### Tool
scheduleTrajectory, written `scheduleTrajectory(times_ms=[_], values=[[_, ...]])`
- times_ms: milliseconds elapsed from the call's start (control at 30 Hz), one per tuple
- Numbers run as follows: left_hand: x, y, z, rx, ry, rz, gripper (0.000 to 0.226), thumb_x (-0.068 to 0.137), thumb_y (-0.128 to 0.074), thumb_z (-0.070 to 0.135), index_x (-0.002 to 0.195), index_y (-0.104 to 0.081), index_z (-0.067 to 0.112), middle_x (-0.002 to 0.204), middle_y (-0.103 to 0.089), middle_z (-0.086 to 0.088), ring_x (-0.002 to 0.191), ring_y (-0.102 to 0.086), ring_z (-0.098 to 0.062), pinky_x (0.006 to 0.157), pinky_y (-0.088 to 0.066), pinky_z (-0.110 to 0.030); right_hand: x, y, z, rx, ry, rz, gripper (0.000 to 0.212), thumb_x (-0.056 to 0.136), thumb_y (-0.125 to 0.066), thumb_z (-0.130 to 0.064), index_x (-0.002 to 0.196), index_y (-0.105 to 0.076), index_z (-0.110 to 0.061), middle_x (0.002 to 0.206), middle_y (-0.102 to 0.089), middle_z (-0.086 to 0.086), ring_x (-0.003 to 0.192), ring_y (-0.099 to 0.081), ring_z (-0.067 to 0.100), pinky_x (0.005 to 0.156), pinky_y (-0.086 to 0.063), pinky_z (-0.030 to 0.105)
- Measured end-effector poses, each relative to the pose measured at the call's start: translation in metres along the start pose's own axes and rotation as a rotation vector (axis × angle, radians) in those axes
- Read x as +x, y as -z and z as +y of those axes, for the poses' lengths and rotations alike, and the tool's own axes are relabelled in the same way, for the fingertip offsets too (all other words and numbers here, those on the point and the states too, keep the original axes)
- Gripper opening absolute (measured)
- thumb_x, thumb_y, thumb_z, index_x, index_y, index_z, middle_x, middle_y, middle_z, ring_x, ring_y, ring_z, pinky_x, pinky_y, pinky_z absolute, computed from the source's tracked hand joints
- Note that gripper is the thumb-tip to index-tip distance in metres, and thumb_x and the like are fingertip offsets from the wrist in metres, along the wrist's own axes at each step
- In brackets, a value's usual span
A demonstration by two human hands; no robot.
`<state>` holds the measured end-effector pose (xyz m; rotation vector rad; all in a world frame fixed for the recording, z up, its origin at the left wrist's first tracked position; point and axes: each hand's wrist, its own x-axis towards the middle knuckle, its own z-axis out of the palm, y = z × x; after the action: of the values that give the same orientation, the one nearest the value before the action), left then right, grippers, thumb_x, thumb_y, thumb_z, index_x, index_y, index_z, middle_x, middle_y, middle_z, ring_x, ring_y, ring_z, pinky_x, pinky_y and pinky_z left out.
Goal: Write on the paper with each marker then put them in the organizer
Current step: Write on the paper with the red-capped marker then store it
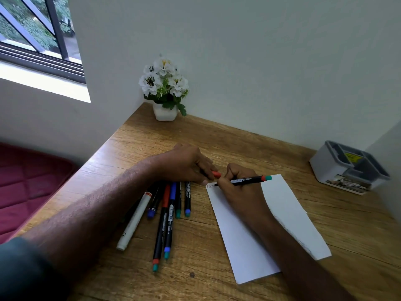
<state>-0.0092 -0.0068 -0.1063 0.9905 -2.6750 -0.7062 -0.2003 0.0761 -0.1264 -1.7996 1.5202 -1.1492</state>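
While our right hand (pixel 236 187) grips a slim black marker (pixel 249 180) over the smooth white paper (pixel 282 213), our left hand (pixel 186 164), beside the paper, pinches an orange cap (pixel 216 174).

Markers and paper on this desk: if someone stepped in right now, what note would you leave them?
Right hand grips a black marker, tip at the paper's top left corner, where a few letters are written. Left hand holds an orange cap in its fingers beside the paper. The other markers lie loose left of the paper. The organizer at far right holds no markers yet. Left: finish writing, test the rest, store all.
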Motion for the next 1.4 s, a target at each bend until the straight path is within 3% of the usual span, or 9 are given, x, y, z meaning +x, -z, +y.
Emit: scheduleTrajectory(times_ms=[467, 633, 800, 1000, 1133, 1267, 1400], values=[[0.0002, -0.0007, -0.0001, 0.02, -0.015, 0.008, 0.027, 0.086, -0.069, 0.038, 0.113, -0.07, 0.04, 0.133, -0.056, 0.027, 0.136, -0.039, 0.0, 0.116, -0.016, -0.059, 0.0005, 0.0002, -0.0005, -0.013, -0.006, 0.001, 0.032, 0.084, -0.064, -0.002, 0.06, -0.046, -0.011, 0.054, -0.046, -0.011, 0.054, -0.041, 0.004, 0.05, -0.032, 0.017], [0.0001, -0.0007, 0.0006, 0.021, -0.017, 0.01, 0.028, 0.086, -0.069, 0.036, 0.114, -0.07, 0.039, 0.133, -0.056, 0.027, 0.136, -0.039, 0.0, 0.117, -0.015, -0.059, 0.0016, 0.001, 0.0012, -0.007, -0.005, 0.022, 0.027, 0.085, -0.065, -0.004, 0.064, -0.048, -0.002, 0.056, -0.047, -0.005, 0.055, -0.041, 0.004, 0.05, -0.032, 0.019], [-0.0004, -0.0007, 0.0023, 0.028, -0.011, 0.007, 0.028, 0.086, -0.07, 0.035, 0.115, -0.07, 0.036, 0.133, -0.057, 0.025, 0.137, -0.038, -0.001, 0.118, -0.014, -0.058, 0.0017, 0.0018, 0.0018, -0.055, -0.035, 0.01, 0.034, 0.086, -0.065, -0.007, 0.059, -0.045, -0.014, 0.053, -0.047, -0.01, 0.054, -0.041, 0.005, 0.049, -0.032, 0.019], [-0.0001, -0.0007, 0.0007, 0.022, -0.02, 0.009, 0.028, 0.085, -0.07, 0.038, 0.113, -0.07, 0.037, 0.133, -0.057, 0.025, 0.136, -0.039, -0.001, 0.117, -0.013, -0.059, 0.0009, 0.0005, 0.0004, -0.022, -0.052, 0.009, 0.03, 0.086, -0.064, -0.006, 0.062, -0.047, -0.008, 0.055, -0.049, -0.008, 0.055, -0.043, 0.004, 0.049, -0.032, 0.018], [0.0, -0.0003, -0.0002, -0.002, -0.018, 0.021, 0.028, 0.084, -0.071, 0.038, 0.112, -0.072, 0.036, 0.132, -0.059, 0.023, 0.135, -0.042, -0.003, 0.116, -0.019, -0.058, 0.0013, 0.0024, 0.0004, 0.01, -0.04, 0.025, 0.03, 0.087, -0.066, -0.008, 0.065, -0.047, 0.0, 0.06, -0.05, 0.008, 0.056, -0.041, 0.005, 0.05, -0.031, 0.021], [-0.0003, 0.0002, 0.0022, -0.016, -0.016, 0.015, 0.028, 0.084, -0.072, 0.036, 0.112, -0.072, 0.034, 0.133, -0.059, 0.021, 0.135, -0.042, -0.003, 0.117, -0.02, -0.057, 0.0006, 0.002, -0.0011, -0.023, -0.063, 0.002, 0.029, 0.087, -0.065, -0.008, 0.064, -0.047, -0.007, 0.057, -0.048, -0.002, 0.055, -0.042, 0.004, 0.049, -0.033, 0.02], [-0.0009, 0.0006, 0.0054, -0.008, -0.025, 0.02, 0.027, 0.085, -0.071, 0.036, 0.112, -0.072, 0.033, 0.132, -0.06, 0.021, 0.133, -0.044, -0.001, 0.117, -0.021, -0.056, 0.0006, 0.008, -0.0019, 0.092, -0.109, 0.105, 0.025, 0.089, -0.064, -0.006, 0.067, -0.051, -0.004, 0.062, -0.053, 0.001, 0.059, -0.047, 0.002, 0.052, -0.036, 0.016]])
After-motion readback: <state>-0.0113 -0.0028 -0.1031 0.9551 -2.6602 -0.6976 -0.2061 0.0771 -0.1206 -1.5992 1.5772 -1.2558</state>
